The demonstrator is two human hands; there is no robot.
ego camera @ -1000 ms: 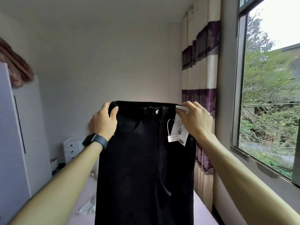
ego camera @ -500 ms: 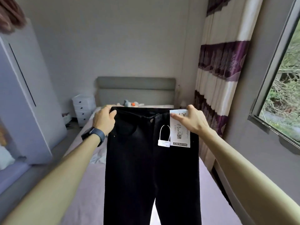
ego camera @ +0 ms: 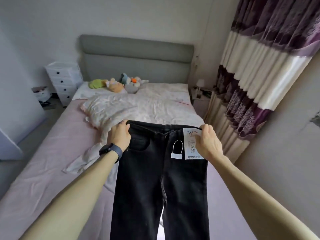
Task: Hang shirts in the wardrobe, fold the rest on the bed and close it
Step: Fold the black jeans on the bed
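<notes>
A pair of black jeans (ego camera: 155, 184) hangs front side up over the bed (ego camera: 43, 167), held by the waistband. My left hand (ego camera: 119, 135) grips the waistband's left corner; a dark watch sits on that wrist. My right hand (ego camera: 208, 143) grips the right corner, next to a white paper tag (ego camera: 190, 144) with a white plastic loop. The legs hang down out of the bottom of the view. A pale crumpled garment (ego camera: 83, 161) lies on the pink sheet left of the jeans.
A floral quilt (ego camera: 138, 108) and soft toys (ego camera: 119, 84) lie near the grey headboard (ego camera: 136, 58). A white drawer unit (ego camera: 63, 80) stands at the left, a white wardrobe corner (ego camera: 8, 146) at the far left, striped purple curtains (ego camera: 256, 80) at the right.
My view has tipped down from the wall and window to the bed. Both hands have lowered the jeans towards the mattress, keeping the same hold on the waistband.
</notes>
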